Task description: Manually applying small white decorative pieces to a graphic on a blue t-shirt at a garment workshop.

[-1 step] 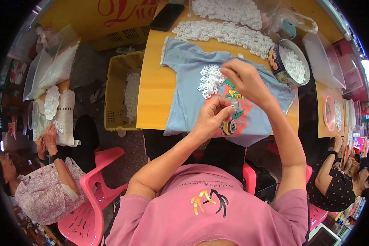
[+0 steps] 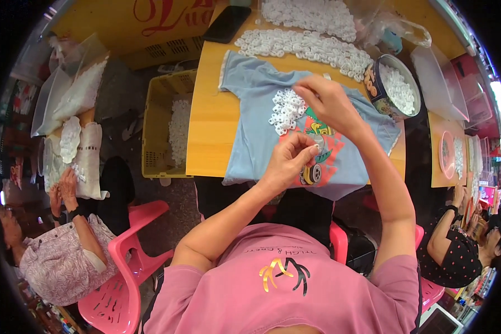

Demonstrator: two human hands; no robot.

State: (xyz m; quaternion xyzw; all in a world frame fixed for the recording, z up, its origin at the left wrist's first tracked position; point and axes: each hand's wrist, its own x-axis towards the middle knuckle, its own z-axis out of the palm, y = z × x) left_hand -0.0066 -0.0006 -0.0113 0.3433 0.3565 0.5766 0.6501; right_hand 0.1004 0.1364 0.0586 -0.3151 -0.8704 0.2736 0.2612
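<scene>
Pieces (image 2: 286, 111), small and white, heaped on blue T-shirt (image 2: 247, 128); likely light, stiff, slippery, best pinched by the rim. Left hand (image 2: 287, 162): thumb and finger closed on one white piece (image 2: 318, 148). Right hand (image 2: 333, 107): bent fingers beside the heap; cannot tell whether gripping.

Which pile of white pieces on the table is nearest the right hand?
The small pile on the blue T-shirt, beside the right hand. The long band, the heap behind it and pieces in the round tub lie farther away.

White pieces (image 2: 286, 111) heaped on shirt (image 2: 250, 125)
</scene>
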